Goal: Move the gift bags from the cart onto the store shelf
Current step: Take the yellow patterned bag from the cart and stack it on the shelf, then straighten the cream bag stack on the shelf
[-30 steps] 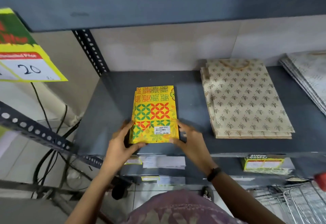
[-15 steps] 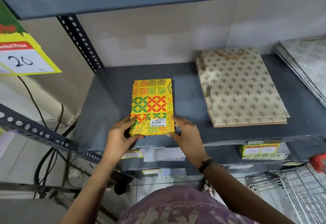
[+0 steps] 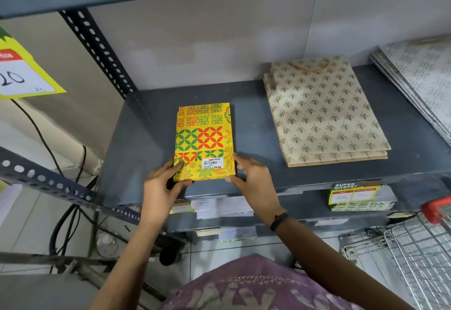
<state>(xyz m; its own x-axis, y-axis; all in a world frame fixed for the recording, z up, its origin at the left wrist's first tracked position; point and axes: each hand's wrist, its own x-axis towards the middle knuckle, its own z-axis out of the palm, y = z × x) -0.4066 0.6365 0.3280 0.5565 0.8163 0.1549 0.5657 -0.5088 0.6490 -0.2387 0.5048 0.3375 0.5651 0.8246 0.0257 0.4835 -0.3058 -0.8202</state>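
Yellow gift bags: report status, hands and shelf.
Left hand and right hand grip the near corners of the yellow gift bags. Stack flat on the grey shelf. Beige gift bags lie apart to the right; nothing blocking.

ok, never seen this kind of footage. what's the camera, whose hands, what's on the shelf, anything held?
No machine here: a person wears a wide-angle camera on the head, looking forward and down, so the single view shows their own two bare hands. The left hand and right hand grip the near corners of a yellow patterned bag lying flat on the grey shelf; its sticker reads 29.00. Beside it lies a stack of beige bags, and further right a pale stack cut off by the frame. The wire cart is at lower right; a yellow price sign hangs at left.
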